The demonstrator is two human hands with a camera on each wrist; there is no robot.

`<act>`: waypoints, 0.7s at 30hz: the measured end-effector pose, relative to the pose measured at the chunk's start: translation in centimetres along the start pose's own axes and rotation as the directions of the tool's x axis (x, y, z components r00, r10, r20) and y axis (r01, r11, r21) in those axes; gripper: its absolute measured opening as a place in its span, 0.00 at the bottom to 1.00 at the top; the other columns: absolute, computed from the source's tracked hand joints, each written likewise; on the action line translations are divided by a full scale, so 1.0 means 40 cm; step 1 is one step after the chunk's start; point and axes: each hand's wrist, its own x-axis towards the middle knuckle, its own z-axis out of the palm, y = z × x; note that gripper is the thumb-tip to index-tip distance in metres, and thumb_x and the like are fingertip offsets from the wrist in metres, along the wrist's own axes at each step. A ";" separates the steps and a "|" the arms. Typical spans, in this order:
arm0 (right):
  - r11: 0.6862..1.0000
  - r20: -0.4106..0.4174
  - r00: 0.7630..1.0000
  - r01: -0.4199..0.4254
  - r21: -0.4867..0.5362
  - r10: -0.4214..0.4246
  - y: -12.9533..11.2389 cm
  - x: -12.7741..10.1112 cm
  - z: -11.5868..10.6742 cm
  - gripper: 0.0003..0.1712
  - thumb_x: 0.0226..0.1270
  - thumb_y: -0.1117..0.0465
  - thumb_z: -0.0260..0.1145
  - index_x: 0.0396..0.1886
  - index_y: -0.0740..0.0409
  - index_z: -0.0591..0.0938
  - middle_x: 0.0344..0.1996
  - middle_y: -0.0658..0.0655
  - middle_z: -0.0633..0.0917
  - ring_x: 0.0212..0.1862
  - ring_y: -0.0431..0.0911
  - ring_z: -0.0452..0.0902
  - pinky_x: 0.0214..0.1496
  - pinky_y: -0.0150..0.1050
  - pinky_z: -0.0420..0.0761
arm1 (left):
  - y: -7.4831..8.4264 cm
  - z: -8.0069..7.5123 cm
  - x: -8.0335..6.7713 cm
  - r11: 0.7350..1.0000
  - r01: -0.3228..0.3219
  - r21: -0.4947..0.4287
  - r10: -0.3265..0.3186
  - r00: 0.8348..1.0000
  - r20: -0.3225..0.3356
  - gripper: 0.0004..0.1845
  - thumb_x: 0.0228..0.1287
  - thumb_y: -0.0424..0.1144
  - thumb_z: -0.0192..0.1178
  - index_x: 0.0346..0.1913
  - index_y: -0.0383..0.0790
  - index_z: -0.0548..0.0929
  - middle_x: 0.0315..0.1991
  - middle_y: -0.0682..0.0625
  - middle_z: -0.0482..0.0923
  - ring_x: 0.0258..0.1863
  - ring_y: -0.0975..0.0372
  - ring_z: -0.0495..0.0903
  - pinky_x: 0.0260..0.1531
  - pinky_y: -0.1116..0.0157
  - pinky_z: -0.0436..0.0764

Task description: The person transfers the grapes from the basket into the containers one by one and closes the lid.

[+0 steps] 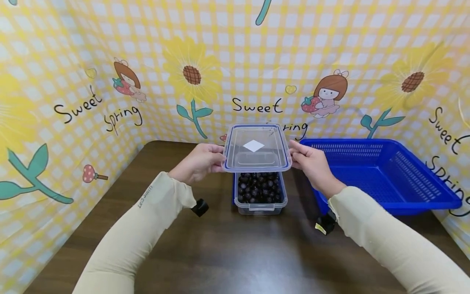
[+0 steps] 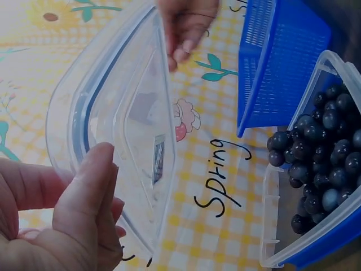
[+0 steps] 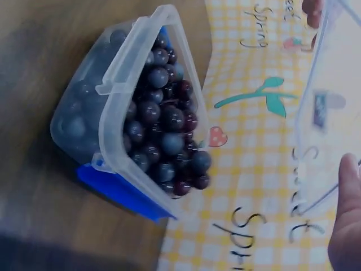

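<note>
Head view shows a clear plastic lid (image 1: pixel 261 164) with a blue seal line, held up level between a person's two hands, its square label (image 1: pixel 253 145) showing near the middle. Thumb and fingers of the left hand (image 1: pixel 200 163) pinch the lid's left edge, while those of the right hand (image 1: pixel 313 165) grip its right edge. Beneath it, a clear plastic container (image 1: pixel 261 211) stands uncovered on the dark wooden table (image 1: pixel 220 253), filled with dark round berries (image 1: pixel 260 188), a few of them reddish and shiny in the right wrist view, piled up to the rim in places. Both wrist views show the lid well apart from this container, and a blue latch flap (image 3: pixel 124 192) hangs down along one side of it. Just right of the right hand sits a blue slotted basket (image 1: pixel 371 152), its side walls pierced with narrow openings. Yellow-and-white checked cloth (image 1: pixel 235 61) printed with sunflowers and "Sweet Spring" lettering rises behind the table. Pale sleeves (image 1: pixel 121 237) cover both forearms, and a black wrist device (image 1: pixel 200 207) shows under the left cuff.
</note>
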 end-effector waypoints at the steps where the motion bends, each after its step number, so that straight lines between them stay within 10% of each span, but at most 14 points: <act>1: 0.998 -0.012 0.999 0.050 -0.030 -0.050 0.014 0.003 0.002 0.27 0.70 0.72 0.55 0.68 0.68 0.66 0.55 0.72 0.77 0.38 0.28 0.79 0.45 0.26 0.79 | 0.000 0.001 -0.001 1.000 0.004 -0.001 -0.004 1.000 0.002 0.21 0.66 0.20 0.46 0.61 0.17 0.68 0.36 0.43 0.82 0.26 0.64 0.83 0.33 0.69 0.83; 4: 0.964 -0.081 0.969 0.218 -0.152 -0.232 0.054 0.010 0.014 0.28 0.62 0.76 0.62 0.64 0.72 0.71 0.47 0.73 0.79 0.40 0.37 0.82 0.43 0.23 0.77 | -0.005 0.008 -0.004 1.000 0.014 0.006 -0.014 1.000 0.028 0.21 0.66 0.20 0.46 0.61 0.17 0.68 0.33 0.45 0.82 0.25 0.64 0.82 0.33 0.69 0.83; 9: 0.846 -0.203 0.855 0.384 -0.371 -0.477 0.081 0.028 0.022 0.23 0.53 0.74 0.72 0.51 0.75 0.80 0.44 0.70 0.80 0.45 0.58 0.80 0.47 0.41 0.81 | -0.005 0.021 -0.010 1.000 0.007 0.007 -0.008 0.998 0.062 0.21 0.65 0.20 0.47 0.60 0.17 0.69 0.30 0.48 0.82 0.25 0.64 0.82 0.32 0.69 0.83; 17: 0.623 -0.190 0.643 0.558 -0.547 -0.742 0.101 0.060 0.017 0.19 0.49 0.71 0.75 0.43 0.75 0.83 0.45 0.71 0.82 0.50 0.62 0.77 0.52 0.54 0.77 | 0.012 0.021 -0.019 1.000 0.015 0.006 -0.016 0.998 0.065 0.21 0.67 0.23 0.48 0.61 0.18 0.68 0.28 0.49 0.82 0.22 0.64 0.79 0.31 0.70 0.82; 21: 0.580 -0.217 0.573 0.587 -0.565 -0.790 0.112 0.069 0.026 0.18 0.49 0.72 0.74 0.41 0.74 0.83 0.42 0.70 0.84 0.47 0.61 0.80 0.51 0.51 0.78 | 0.003 0.023 -0.017 0.999 0.039 -0.037 -0.036 0.997 0.073 0.20 0.71 0.27 0.47 0.62 0.19 0.67 0.27 0.50 0.82 0.21 0.64 0.79 0.31 0.69 0.83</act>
